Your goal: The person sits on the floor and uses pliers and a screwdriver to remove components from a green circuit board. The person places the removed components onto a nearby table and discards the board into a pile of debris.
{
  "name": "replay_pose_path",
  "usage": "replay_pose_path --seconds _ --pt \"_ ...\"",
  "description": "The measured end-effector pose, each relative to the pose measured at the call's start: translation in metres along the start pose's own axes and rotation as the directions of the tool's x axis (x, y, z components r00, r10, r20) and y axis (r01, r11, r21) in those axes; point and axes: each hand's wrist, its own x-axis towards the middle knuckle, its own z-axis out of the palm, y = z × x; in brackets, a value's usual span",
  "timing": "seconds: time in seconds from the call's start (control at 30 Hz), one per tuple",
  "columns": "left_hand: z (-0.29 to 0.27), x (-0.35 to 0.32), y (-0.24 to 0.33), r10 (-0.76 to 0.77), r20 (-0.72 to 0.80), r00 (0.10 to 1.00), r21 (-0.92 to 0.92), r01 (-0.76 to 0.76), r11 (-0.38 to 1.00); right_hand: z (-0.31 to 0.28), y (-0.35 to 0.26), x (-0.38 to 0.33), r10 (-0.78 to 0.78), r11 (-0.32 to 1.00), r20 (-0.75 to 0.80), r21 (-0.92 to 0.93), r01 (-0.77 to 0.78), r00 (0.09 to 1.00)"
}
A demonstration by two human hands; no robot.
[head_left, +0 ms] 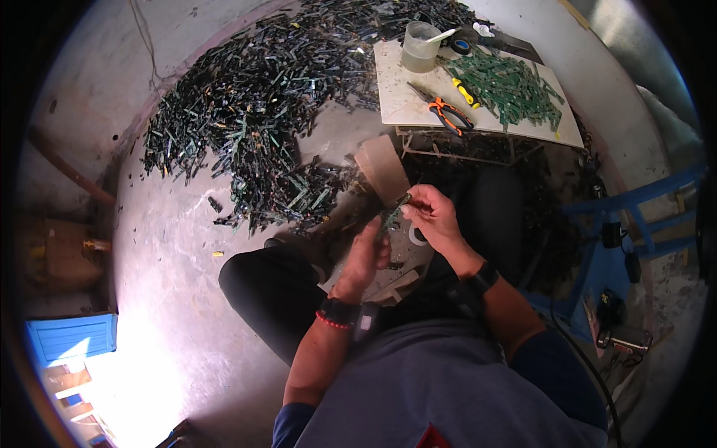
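Observation:
A narrow green strip [393,213], which looks like a slim circuit board, is held in front of me above my lap. My left hand [364,252] has its fingers closed around the strip's lower end. At its upper end, my right hand [435,215] pinches it between thumb and fingertips. Part of the strip is hidden by my fingers. Just beyond my hands, a brown cardboard piece [382,169] leans near the low table. Small dark scraps lie on the floor below.
A large heap of dark and green strips [254,97] covers the floor ahead. The low white table [403,97] bears orange-handled pliers [447,112], a yellow screwdriver [464,92], a cloudy plastic jug [420,51], black tape [461,47] and green strips [508,86]. To the right is a blue chair [590,261].

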Motion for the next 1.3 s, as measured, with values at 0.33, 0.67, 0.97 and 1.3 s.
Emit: replay_pose_path --seconds 0.33,0.67,0.97,1.3 --pt "0.008 -0.007 0.005 0.115 -0.006 0.993 0.142 -0.113 0.983 0.006 -0.013 -0.003 0.132 0.991 -0.072 0.011 -0.132 0.989" --pt "0.006 0.000 -0.006 0.553 0.010 0.833 0.608 -0.444 0.658 -0.002 -0.003 0.001 0.293 0.899 0.028 0.333 -0.285 0.956" --pt "0.012 -0.013 0.006 0.549 0.052 0.834 0.704 -0.420 0.573 0.002 -0.008 0.001 0.271 0.926 0.023 0.268 -0.267 0.962" --pt "0.010 -0.010 0.003 0.150 -0.004 0.989 0.175 -0.147 0.974 0.019 -0.012 -0.002 0.063 0.997 -0.088 -0.043 -0.067 0.994"
